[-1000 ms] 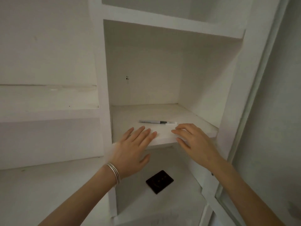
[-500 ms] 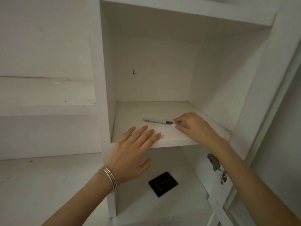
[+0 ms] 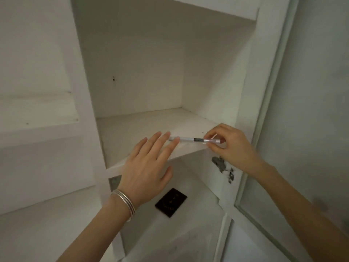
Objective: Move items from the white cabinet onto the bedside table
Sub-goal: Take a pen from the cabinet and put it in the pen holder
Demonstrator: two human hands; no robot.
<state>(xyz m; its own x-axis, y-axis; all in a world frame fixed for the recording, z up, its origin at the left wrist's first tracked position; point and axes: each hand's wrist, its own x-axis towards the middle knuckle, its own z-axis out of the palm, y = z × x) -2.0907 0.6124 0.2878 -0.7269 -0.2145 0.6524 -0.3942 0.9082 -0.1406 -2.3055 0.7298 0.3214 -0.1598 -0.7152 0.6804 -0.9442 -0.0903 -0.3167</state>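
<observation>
Slim clear pen [image 3: 190,139], black band, pinched by right hand [image 3: 231,146]

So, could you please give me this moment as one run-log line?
phase: pick | right hand pinches pen | left hand open near pen tip | dark card on lower shelf
</observation>
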